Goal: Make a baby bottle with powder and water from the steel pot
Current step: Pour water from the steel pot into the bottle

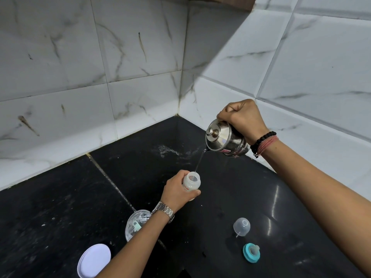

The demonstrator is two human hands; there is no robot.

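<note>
My right hand (pixel 244 117) grips a lidded steel pot (pixel 225 140), tilted to the left above the black counter. A thin stream of water (pixel 199 160) falls from its spout into the open mouth of a small white baby bottle (pixel 192 181). My left hand (pixel 176 192) wraps around the bottle and holds it upright on the counter. A clear powder jar (pixel 135 224) with a green scoop inside sits partly behind my left forearm.
A clear bottle cap (pixel 242 226) and a teal ring with nipple (pixel 251 252) lie at the front right of the black counter (pixel 60 197). A white round lid (pixel 94 259) lies at the front left. Spilled water glistens near the tiled wall corner.
</note>
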